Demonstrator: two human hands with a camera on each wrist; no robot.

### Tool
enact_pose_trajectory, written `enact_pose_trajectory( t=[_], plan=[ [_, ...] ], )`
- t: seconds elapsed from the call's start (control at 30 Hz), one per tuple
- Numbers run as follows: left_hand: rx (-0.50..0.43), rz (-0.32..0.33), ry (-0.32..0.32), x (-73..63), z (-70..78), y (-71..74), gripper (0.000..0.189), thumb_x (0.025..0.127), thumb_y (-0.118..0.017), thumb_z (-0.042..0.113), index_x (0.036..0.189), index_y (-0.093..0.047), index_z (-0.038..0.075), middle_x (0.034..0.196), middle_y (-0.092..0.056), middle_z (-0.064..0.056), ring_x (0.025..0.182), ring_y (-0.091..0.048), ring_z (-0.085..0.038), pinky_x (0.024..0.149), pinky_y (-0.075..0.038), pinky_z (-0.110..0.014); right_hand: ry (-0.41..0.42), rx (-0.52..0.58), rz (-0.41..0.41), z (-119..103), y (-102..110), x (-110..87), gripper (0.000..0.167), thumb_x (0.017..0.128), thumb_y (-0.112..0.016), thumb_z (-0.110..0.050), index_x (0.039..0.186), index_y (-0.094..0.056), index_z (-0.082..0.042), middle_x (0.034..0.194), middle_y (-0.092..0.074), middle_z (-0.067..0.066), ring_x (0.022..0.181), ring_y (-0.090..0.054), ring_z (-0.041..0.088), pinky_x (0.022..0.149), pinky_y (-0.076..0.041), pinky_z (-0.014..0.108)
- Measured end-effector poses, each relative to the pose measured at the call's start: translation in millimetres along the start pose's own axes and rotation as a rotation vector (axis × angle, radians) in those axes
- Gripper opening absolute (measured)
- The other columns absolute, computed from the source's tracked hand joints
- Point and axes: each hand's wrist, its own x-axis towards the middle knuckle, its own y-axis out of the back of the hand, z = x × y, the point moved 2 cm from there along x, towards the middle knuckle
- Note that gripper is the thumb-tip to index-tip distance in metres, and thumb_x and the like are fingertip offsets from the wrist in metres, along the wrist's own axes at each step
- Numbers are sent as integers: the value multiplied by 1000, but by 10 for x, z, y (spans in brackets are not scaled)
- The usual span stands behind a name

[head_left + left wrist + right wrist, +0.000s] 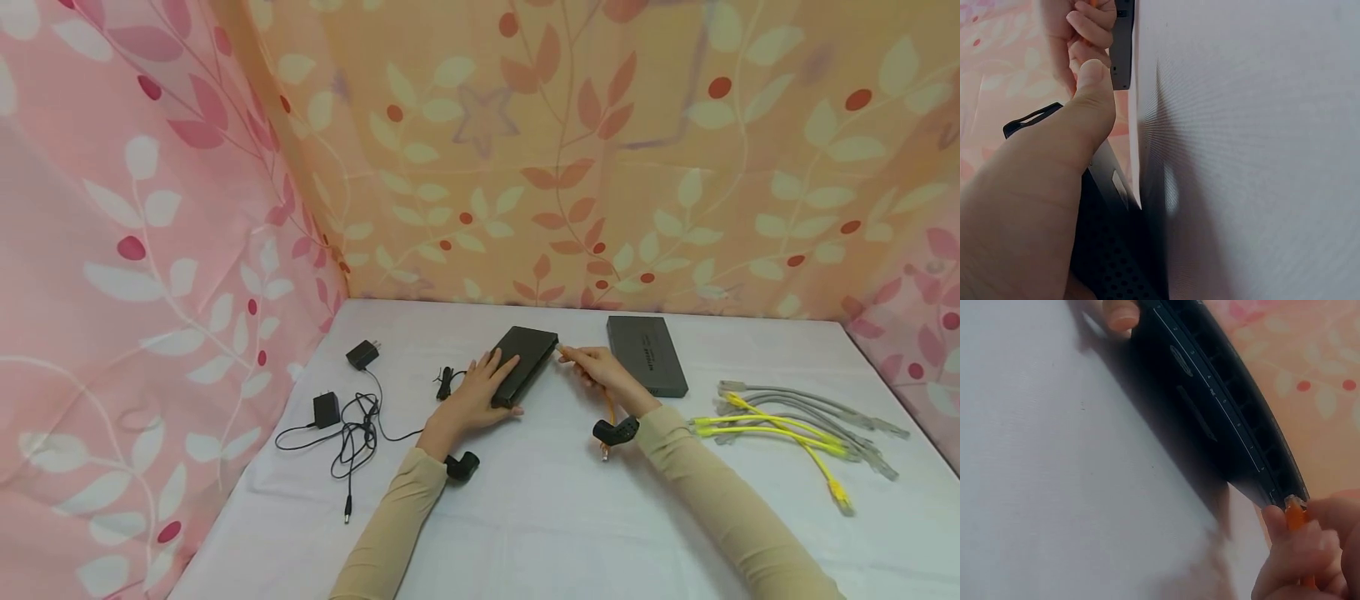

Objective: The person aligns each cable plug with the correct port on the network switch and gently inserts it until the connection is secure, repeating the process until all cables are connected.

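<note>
A black network switch (531, 346) lies on the white table, its row of ports (1244, 403) facing right. My left hand (474, 396) holds it, with fingers spread over the top and the thumb (1092, 87) along the near side. My right hand (606, 373) pinches the plug end of an orange network cable (1297, 519). The clear plug tip is at the port at the far end of the row; how deep it sits cannot be seen. The rest of the orange cable hangs below the right hand, by the wrist camera.
Right of the switch lies a second, dark grey switch (647, 357). Several grey cables (813, 398) and yellow cables (783, 427) are piled at the right. On the left are two black power adapters (363, 354) with tangled cords (360, 433). A small bundled black cord (446, 383) lies beside the left hand.
</note>
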Motion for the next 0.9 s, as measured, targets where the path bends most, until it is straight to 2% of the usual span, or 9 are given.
enact_pose_trajectory(
  t=[0.13, 0.33, 0.6, 0.9],
  plan=[
    [-2, 1, -2, -5, 7, 4, 91, 81, -61, 57, 150, -15, 22, 153, -12, -22, 140, -12, -41, 111, -14, -55, -18, -14, 14, -17, 20, 46, 54, 89, -56, -46, 111, -64, 3, 55, -46, -6, 40, -41, 6, 38, -28, 20],
    [-16, 2, -4, -8, 11, 7, 90, 80, -63, 56, 150, -17, 23, 153, -13, -22, 140, -11, -41, 111, -13, -55, -22, -42, 7, -35, 58, 78, 55, 88, -56, -48, 111, -65, 1, 61, -50, -4, 45, -46, 7, 42, -32, 20],
    [-10, -1, 1, -7, -17, -3, 91, 79, -63, 58, 150, -16, 24, 153, -13, -20, 140, -11, -40, 111, -13, -55, -32, -59, -28, -106, 73, 134, 54, 88, -57, -47, 109, -66, 3, 56, -47, -6, 47, -44, 9, 43, -32, 21],
    [1, -14, -9, -5, -3, 11, 90, 79, -62, 58, 150, -18, 24, 153, -15, -18, 140, -11, -40, 111, -13, -55, -30, -134, -100, -203, 118, 196, 51, 93, -53, -40, 109, -64, 7, 54, -46, -8, 47, -42, 5, 45, -32, 19]
  ],
)
